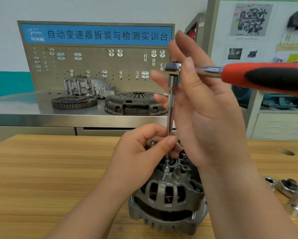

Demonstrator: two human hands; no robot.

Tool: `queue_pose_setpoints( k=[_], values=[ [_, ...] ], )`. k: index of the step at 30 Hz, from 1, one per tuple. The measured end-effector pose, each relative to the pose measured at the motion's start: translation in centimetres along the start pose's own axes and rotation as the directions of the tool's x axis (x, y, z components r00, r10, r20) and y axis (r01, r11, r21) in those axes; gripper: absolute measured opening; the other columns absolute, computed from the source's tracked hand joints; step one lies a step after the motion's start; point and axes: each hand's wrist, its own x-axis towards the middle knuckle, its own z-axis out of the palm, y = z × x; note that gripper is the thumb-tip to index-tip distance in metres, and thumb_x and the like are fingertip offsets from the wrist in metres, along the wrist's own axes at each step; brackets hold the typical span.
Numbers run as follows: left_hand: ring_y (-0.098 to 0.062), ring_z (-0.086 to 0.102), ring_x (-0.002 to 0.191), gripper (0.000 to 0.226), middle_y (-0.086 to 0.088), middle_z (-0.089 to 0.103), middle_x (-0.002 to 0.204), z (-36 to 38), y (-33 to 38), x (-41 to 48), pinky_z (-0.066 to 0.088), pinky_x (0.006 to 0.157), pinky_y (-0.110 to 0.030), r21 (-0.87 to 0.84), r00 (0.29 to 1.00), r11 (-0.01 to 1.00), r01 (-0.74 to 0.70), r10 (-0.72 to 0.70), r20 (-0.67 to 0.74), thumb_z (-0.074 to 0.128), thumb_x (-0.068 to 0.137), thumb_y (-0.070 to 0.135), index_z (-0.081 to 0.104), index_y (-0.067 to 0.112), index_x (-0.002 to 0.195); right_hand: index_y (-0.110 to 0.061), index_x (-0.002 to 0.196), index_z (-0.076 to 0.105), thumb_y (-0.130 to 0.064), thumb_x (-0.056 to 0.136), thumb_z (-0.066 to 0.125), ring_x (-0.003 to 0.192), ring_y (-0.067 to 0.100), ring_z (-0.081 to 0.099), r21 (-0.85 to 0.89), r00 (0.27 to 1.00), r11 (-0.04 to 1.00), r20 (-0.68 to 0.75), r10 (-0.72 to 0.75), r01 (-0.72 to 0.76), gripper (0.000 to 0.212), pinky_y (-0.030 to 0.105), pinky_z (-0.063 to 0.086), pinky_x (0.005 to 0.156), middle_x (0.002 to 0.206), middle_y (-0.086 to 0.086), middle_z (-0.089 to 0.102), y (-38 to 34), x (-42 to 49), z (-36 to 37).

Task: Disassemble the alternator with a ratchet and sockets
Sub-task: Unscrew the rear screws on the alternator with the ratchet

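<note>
On wooden bench (41, 169), left grip (141, 156) pinches extension (170, 118); right grip (205, 109) spread, pegboard (93, 66) behind.

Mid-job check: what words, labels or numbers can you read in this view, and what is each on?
"自动变速器拆装与检测实训台": on the blue banner atop the pegboard.
Logo and small characters at the banner's left end: too blurred to read.
Wall posters at right: print too small to read.
Ratchet, extension bar, alternator: no readable markings show.

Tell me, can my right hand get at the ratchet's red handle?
Probably yes: the right hand is open at the ratchet head, and the red handle juts out bare just beyond it.
</note>
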Motion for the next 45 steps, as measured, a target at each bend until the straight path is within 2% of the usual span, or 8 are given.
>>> queue_pose_setpoints(
  k=[5,11,15,18,25,33,39,45],
  values=[
    [0.002,0.065,0.068,0.013,0.012,0.071,0.07,-0.1,0.02,-0.11,0.048,0.067,-0.01,0.064,0.998,0.997,-0.042,0.039,0.052,0.059,0.086,0.021,0.072,0.023,0.083,-0.028,0.119,0.059,-0.044,0.097,0.036,0.098,0.022,0.072,0.157,0.976,0.963,0.016,0.218,-0.217,0.036,0.033,0.049,0.083,0.114,-0.005,0.072,-0.17,0.24,-0.54],
    [-0.006,0.069,0.069,0.009,0.007,0.073,0.069,-0.08,-0.13,0.01,0.052,0.07,-0.017,0.065,0.999,0.998,-0.02,0.018,0.034,0.064,0.083,0.024,0.071,0.019,0.079,-0.038,0.11,0.066,-0.029,0.089,0.056,0.118,0.013,0.061,-0.083,1.0,0.996,-0.003,-0.03,0.029,0.024,0.036,0.047,0.098,0.116,-0.021,0.068,-0.26,0.01,-0.28],
    [0.005,0.063,0.06,0.009,0.013,0.069,0.063,0.07,0.15,-0.02,0.046,0.061,-0.007,0.04,1.0,0.999,-0.025,0.024,0.021,0.066,0.079,0.028,0.071,0.021,0.077,-0.036,0.116,0.062,-0.04,0.091,0.052,0.104,0.018,0.069,0.088,0.995,0.991,0.028,0.1,-0.102,0.027,0.029,0.051,0.083,0.122,-0.013,0.068,-0.14,0.12,-0.19],
    [0.0,0.067,0.071,0.014,0.011,0.072,0.073,-0.24,0.28,-0.06,0.048,0.068,-0.01,0.067,0.996,0.997,-0.031,0.025,0.089,0.059,0.087,0.019,0.072,0.023,0.085,-0.028,0.119,0.059,-0.045,0.088,0.043,0.096,0.021,0.072,0.15,0.981,0.97,-0.014,0.196,-0.192,0.04,0.03,0.052,0.08,0.113,-0.006,0.073,-0.22,0.21,-0.48],
    [-0.005,0.07,0.07,0.015,0.007,0.074,0.073,-0.12,-0.02,-0.02,0.052,0.067,-0.013,0.086,0.999,0.996,-0.006,0.003,0.034,0.066,0.088,0.014,0.074,0.023,0.079,-0.033,0.104,0.072,-0.024,0.088,0.057,0.121,0.015,0.059,-0.06,1.0,0.998,-0.015,-0.01,0.009,0.023,0.036,0.046,0.101,0.124,-0.011,0.067,-0.49,0.11,-0.62],
    [-0.005,0.069,0.075,0.022,0.009,0.074,0.078,-0.25,-0.04,-0.09,0.05,0.071,-0.015,0.045,0.997,0.999,-0.013,0.01,0.078,0.055,0.086,0.018,0.073,0.028,0.094,-0.026,0.119,0.059,-0.045,0.089,0.041,0.096,0.022,0.073,0.14,0.976,0.967,-0.026,0.218,-0.212,0.039,0.03,0.053,0.081,0.108,-0.004,0.074,-0.48,0.21,-0.55],
    [-0.008,0.071,0.07,0.013,0.007,0.074,0.073,-0.12,-0.26,0.11,0.053,0.069,-0.017,0.068,0.999,0.998,0.006,-0.008,0.036,0.061,0.08,0.024,0.072,0.027,0.085,-0.037,0.105,0.071,-0.026,0.088,0.057,0.118,0.013,0.062,-0.102,0.999,0.994,-0.018,-0.039,0.037,0.024,0.036,0.048,0.096,0.123,-0.016,0.066,-0.27,0.02,-0.34],
    [-0.005,0.068,0.075,0.014,0.006,0.073,0.078,-0.31,-0.13,-0.01,0.05,0.073,-0.015,0.048,0.996,0.999,-0.02,0.015,0.09,0.06,0.087,0.028,0.073,0.026,0.091,-0.025,0.123,0.056,-0.046,0.083,0.043,0.098,0.022,0.072,0.146,0.984,0.973,0.012,0.179,-0.179,0.047,0.029,0.055,0.08,0.113,-0.005,0.073,-0.3,0.1,-0.37]
  ],
)
